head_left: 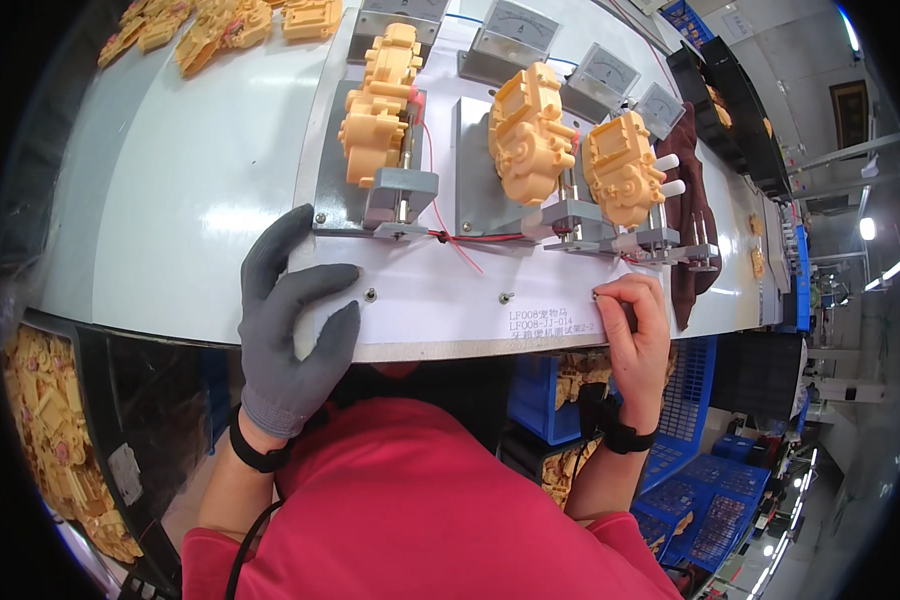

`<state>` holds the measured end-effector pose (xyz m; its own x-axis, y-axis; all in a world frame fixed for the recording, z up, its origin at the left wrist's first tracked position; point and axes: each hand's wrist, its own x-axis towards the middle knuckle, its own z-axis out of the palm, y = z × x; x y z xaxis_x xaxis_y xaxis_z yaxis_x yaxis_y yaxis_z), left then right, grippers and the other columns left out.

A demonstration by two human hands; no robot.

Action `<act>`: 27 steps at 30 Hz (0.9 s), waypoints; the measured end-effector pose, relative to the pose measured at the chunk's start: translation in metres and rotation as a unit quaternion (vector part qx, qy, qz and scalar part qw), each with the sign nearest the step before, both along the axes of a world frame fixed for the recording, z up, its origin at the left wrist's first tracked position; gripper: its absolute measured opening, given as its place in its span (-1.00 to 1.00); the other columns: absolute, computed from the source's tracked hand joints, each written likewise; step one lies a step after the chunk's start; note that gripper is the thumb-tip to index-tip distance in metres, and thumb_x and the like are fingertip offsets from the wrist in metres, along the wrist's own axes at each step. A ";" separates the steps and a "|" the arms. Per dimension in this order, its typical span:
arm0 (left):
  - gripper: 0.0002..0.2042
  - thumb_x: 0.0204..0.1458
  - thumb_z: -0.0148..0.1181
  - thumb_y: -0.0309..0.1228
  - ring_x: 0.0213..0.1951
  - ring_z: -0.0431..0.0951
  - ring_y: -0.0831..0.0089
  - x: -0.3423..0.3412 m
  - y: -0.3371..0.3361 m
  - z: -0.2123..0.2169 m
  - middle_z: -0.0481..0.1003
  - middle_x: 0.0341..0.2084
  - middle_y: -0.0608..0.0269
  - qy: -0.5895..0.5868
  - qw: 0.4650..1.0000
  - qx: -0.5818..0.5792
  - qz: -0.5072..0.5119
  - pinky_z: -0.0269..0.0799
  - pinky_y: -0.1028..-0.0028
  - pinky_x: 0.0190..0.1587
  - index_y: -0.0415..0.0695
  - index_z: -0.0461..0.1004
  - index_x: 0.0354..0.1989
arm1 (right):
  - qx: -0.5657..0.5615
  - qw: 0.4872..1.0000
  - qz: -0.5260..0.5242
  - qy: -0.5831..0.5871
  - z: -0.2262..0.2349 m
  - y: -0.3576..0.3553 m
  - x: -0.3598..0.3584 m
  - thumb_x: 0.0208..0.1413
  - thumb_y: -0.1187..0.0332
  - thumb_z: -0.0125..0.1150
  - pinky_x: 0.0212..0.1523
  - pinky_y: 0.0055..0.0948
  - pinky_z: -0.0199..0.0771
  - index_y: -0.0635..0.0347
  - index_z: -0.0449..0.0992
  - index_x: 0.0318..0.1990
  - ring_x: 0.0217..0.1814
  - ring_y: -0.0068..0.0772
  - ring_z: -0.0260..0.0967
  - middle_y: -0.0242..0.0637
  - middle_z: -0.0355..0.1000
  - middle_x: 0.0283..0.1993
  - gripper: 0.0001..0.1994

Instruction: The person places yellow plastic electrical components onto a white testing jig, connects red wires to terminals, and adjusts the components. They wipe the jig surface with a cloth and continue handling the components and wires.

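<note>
housings (526,135) sit on 3 fixtures (403,192); loose housings (225,32) lie unmounted; left hand (278,350) half open, seemingly empty; right hand (634,328) pinches a switch (596,294)

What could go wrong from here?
The gray-gloved left hand is close to the leftmost small silver toggle switch, so its fingers might knock it.

The thin loose red wire trailing over the flat white panel could snag a passing hand.

A bump might shift the leftmost light-orange plastic casing on its gray fixture.
</note>
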<state>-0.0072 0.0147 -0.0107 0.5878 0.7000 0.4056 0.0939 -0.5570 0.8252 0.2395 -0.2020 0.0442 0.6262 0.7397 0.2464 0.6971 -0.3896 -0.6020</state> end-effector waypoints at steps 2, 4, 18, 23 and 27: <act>-0.71 -0.15 0.20 -0.58 0.25 0.29 0.00 0.000 0.000 0.000 0.25 0.22 -0.09 -0.002 1.000 0.000 -0.001 0.24 0.20 0.24 -0.11 0.56 -0.18 | -0.001 1.000 0.000 -0.004 0.000 0.001 0.000 0.11 0.49 0.24 -0.08 -0.43 0.36 0.26 0.53 -0.25 -0.13 -0.30 0.36 -0.24 0.39 -0.21 -0.92; -0.71 -0.15 0.20 -0.57 0.25 0.30 0.00 0.000 0.001 0.001 0.25 0.21 -0.09 -0.004 1.000 -0.001 -0.002 0.24 0.20 0.24 -0.11 0.56 -0.18 | -0.007 1.000 -0.001 -0.005 0.001 0.001 0.001 0.11 0.50 0.24 -0.08 -0.43 0.36 0.27 0.53 -0.25 -0.14 -0.30 0.36 -0.24 0.38 -0.21 -0.92; -0.70 -0.15 0.24 -0.55 0.23 0.31 0.01 -0.001 0.001 0.001 0.26 0.20 -0.08 -0.014 1.000 0.000 -0.006 0.30 0.18 0.21 -0.08 0.57 -0.17 | -0.007 1.000 -0.002 -0.010 0.001 0.003 -0.002 0.11 0.52 0.23 -0.08 -0.47 0.34 0.28 0.52 -0.26 -0.14 -0.32 0.35 -0.25 0.37 -0.22 -0.93; -0.71 -0.16 0.24 -0.55 0.22 0.32 0.01 0.000 0.001 0.002 0.27 0.20 -0.08 -0.010 1.000 -0.002 0.000 0.31 0.18 0.21 -0.08 0.57 -0.18 | -0.005 1.000 0.001 -0.008 0.002 0.003 -0.003 0.12 0.52 0.23 -0.08 -0.46 0.34 0.30 0.51 -0.26 -0.14 -0.33 0.35 -0.24 0.37 -0.22 -0.93; -0.71 -0.16 0.23 -0.56 0.23 0.32 0.01 0.000 0.000 0.001 0.27 0.20 -0.07 -0.013 1.000 -0.006 0.003 0.31 0.19 0.21 -0.08 0.57 -0.19 | -0.005 1.000 0.006 -0.014 0.001 0.002 -0.002 0.12 0.52 0.22 -0.09 -0.47 0.34 0.30 0.51 -0.26 -0.15 -0.33 0.35 -0.25 0.37 -0.22 -0.93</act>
